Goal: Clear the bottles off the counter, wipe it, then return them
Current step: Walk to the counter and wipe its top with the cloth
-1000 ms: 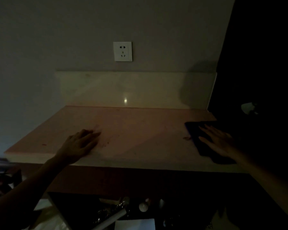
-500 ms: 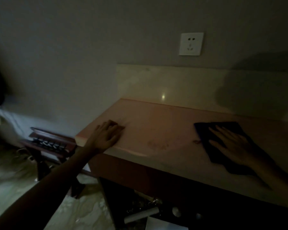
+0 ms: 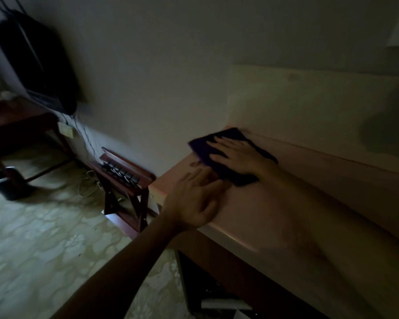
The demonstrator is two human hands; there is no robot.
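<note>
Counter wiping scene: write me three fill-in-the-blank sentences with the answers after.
1. The right hand presses flat on a dark ____.
2. The cloth lies at the counter's far ____ corner, beside the backsplash.
3. The left hand rests on the counter near its ____ edge.

Missing words: cloth; left; front

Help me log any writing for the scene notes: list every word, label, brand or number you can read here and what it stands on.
None can be read.
The dark cloth under the right hand shows no label.
The counter, where the left hand rests, bears only faint smudges, no text.
The wall plate low on the wall is too dim and blurred to show any marking.
</note>
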